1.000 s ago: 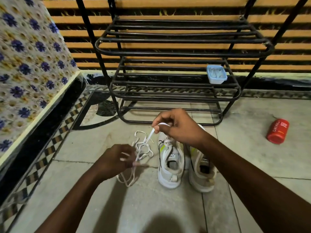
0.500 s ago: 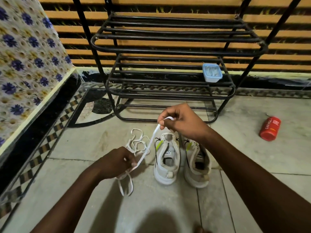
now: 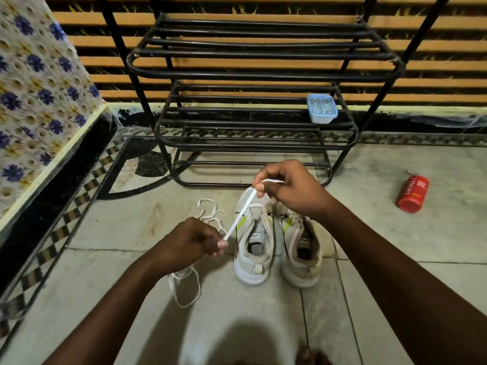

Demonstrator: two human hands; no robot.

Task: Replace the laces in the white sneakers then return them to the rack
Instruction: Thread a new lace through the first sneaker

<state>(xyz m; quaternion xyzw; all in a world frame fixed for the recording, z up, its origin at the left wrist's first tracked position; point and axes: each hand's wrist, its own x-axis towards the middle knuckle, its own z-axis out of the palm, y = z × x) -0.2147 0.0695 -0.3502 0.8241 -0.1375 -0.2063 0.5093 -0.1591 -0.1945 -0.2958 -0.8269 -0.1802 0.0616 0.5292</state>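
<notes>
Fingers (image 3: 261, 187) of right hand (image 3: 292, 192) and left hand (image 3: 188, 243) pinched on white lace (image 3: 240, 213), two white sneakers (image 3: 253, 248) stood on floor (image 3: 105, 233) before one rack (image 3: 250, 133), one blue tub (image 3: 322, 108) on its shelf, contents unclear, one red can (image 3: 412, 194) lying apart

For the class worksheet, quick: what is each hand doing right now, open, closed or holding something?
Left hand: closed, pinching the white shoelace low down.
Right hand: closed, pinching the same shoelace near its upper end.

Red bottle (image 3: 413, 194) lying on floor (image 3: 421, 246); blue tub (image 3: 322, 108); floral cloth (image 3: 39, 101) left.
</notes>
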